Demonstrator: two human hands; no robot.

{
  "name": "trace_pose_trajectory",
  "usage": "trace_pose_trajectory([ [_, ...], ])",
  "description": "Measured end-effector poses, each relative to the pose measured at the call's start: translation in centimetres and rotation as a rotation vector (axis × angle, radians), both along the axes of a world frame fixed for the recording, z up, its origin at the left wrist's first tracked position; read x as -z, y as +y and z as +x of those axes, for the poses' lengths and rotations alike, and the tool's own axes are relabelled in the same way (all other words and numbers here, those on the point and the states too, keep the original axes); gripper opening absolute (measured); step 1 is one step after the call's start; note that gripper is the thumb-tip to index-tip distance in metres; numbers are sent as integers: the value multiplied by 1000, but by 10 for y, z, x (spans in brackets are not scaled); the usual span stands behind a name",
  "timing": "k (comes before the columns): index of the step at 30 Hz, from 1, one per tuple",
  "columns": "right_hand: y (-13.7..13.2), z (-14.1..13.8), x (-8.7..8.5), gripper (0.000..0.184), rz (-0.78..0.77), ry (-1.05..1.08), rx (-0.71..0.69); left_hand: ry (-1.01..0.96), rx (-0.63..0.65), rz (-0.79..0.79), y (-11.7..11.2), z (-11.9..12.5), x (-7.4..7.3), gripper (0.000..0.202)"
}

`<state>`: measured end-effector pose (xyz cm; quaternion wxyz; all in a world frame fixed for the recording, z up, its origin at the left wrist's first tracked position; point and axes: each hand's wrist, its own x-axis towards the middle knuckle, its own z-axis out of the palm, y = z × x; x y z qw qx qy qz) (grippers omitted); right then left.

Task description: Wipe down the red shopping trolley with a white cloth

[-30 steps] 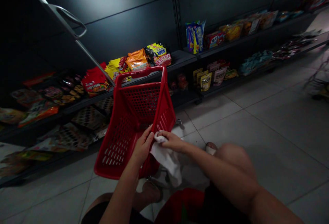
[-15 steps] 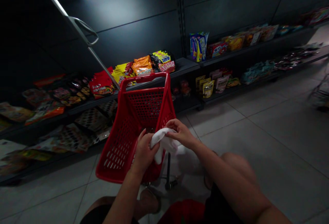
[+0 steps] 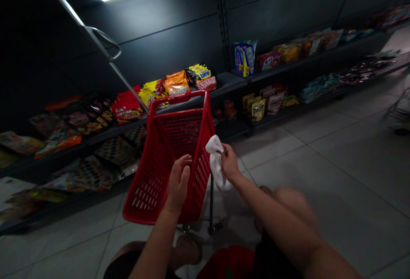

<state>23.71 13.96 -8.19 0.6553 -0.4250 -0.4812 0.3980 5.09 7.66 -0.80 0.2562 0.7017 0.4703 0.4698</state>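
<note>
A white cloth (image 3: 217,165) hangs from my right hand (image 3: 229,162), which is closed on it just right of the red shopping cart (image 3: 141,193). One end of the cloth bunches up above the fingers and the rest dangles down beside the cart's side wall. My left hand (image 3: 179,180) is over the cart's basket, its fingers extended and holding nothing. The basket's slotted walls show around it; its bottom is partly hidden by my left hand and forearm.
A dark shelf (image 3: 229,83) with bagged snacks runs behind the cart. A metal pole with a loop handle (image 3: 105,44) slants down to the cart from the upper left. Grey floor tiles (image 3: 320,176) stretch to the right. At the far right edge is a blurred wire object (image 3: 400,114).
My left hand has let go of the white cloth and moved slightly apart from it. The right hand has shifted a little to the right, keeping the cloth, which hangs more upright.
</note>
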Motion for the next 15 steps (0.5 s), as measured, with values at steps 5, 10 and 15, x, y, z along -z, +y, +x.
trace_pose_trajectory([
  [5,24,-17,22,46,-224,-9,97,22,13,-253,19,-9,18,60],
  [10,-89,-87,60,57,47,-158,-214,20,32,-321,23,-11,23,61],
  [15,-94,-75,63,26,161,-222,-348,2,30,-370,19,-14,22,61],
])
